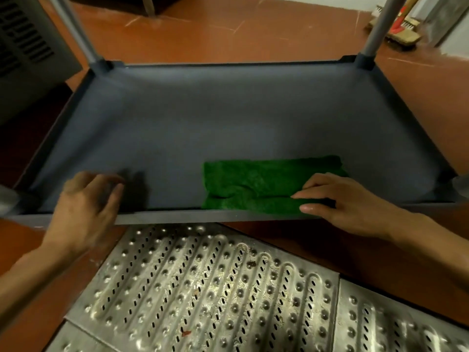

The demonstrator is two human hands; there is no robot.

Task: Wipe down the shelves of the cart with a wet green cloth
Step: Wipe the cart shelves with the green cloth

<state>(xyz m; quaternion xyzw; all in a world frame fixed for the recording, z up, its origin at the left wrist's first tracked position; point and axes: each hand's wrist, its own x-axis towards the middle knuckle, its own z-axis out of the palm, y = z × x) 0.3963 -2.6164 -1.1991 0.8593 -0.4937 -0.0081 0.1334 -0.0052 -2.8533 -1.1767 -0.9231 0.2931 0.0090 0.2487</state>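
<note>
Head view, and here's the low shelf of the cart: a dark grey plastic tray shelf (203, 118) with a raised rim and round metal corner posts (378, 26) at the far side. The folded green terry cloth (256, 184) lies on the shelf floor at the near right, its near edge tucked right against the near rim.

The right hand (340, 199) is on it: fingers stretched out nearly straight and laid flat across the cloth's near right part, thumb along the near edge. That reads as pressing down rather than gripping. The left hand (86, 199) sits over the near left rim. It's blurred, the fingers loosely curled and holding nothing; I can't tell whether it touches the rim.

How will that cloth handle? Soft, limp and light, I'd say, a bit heavier and clingier for being wet. It should drag well on smooth plastic, yet bunch up if pushed from one edge. A flat palm over the middle of the fold looks the best hold.

It's deep green, fuzzy pile, folded into a long pad with a crease running left to right. Under the near rim lies a perforated, studded steel floor grate (203, 288) on reddish-brown floor (228, 31).
</note>
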